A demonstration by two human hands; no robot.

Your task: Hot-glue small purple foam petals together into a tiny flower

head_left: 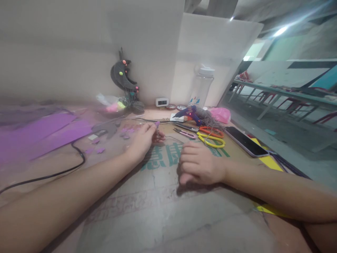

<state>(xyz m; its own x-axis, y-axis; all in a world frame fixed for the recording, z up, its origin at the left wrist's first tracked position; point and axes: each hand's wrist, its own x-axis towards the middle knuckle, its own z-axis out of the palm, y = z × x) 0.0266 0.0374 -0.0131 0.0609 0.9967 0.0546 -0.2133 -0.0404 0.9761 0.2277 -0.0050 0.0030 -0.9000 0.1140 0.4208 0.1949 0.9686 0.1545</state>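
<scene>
My left hand is closed in a pinch, with a small purple foam piece showing at its fingertips. My right hand is curled into a fist over the cardboard; its palm side is hidden. A thin grey string runs across the gap between both hands. Left of my left hand lie several small purple cut-outs. Beyond my right hand are yellow-handled scissors, an orange-handled pair and small pink thread snips.
A blue glue gun rests beside a tangle of grey yarn. A phone lies on the right. Purple sheets and a black cable are left. A bottle, small clock and dark crescent ornament stand behind.
</scene>
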